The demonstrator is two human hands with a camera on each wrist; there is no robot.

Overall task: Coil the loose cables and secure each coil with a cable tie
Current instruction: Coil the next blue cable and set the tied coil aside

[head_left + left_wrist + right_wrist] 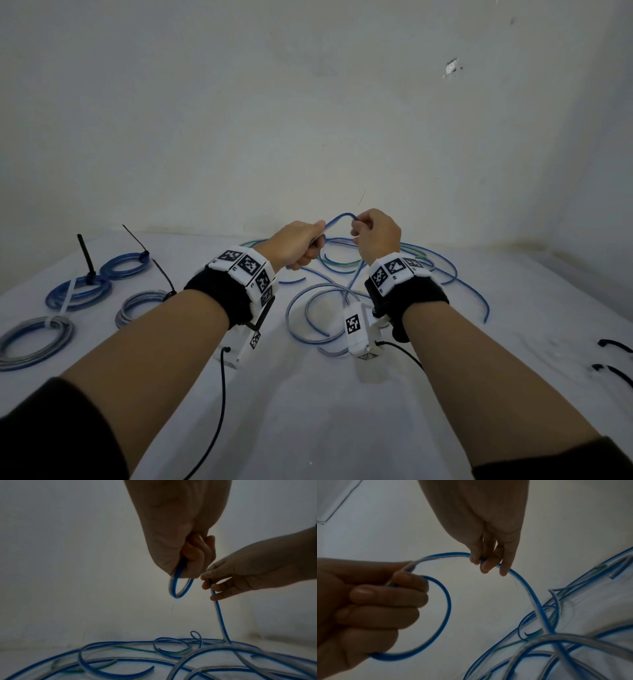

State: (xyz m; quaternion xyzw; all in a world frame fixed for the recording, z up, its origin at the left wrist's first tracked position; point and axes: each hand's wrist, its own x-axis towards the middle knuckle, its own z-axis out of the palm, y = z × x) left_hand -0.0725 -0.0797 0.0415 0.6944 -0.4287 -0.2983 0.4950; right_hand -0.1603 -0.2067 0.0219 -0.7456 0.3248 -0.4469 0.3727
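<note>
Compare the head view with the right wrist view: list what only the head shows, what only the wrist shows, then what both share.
Only the head view: four tied coils at the table's left, spare black cable ties at its right edge, and the wrist bands.

Only the right wrist view: the small loop already formed at the left hand, and the right hand's fingertips pinching the cable.

Both: the left hand and right hand holding one blue cable arched between them, above the loose cable pile on the table.

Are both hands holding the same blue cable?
Yes, the left hand grips a small loop of the blue cable, which arcs straight into the right hand's pinch.
</note>
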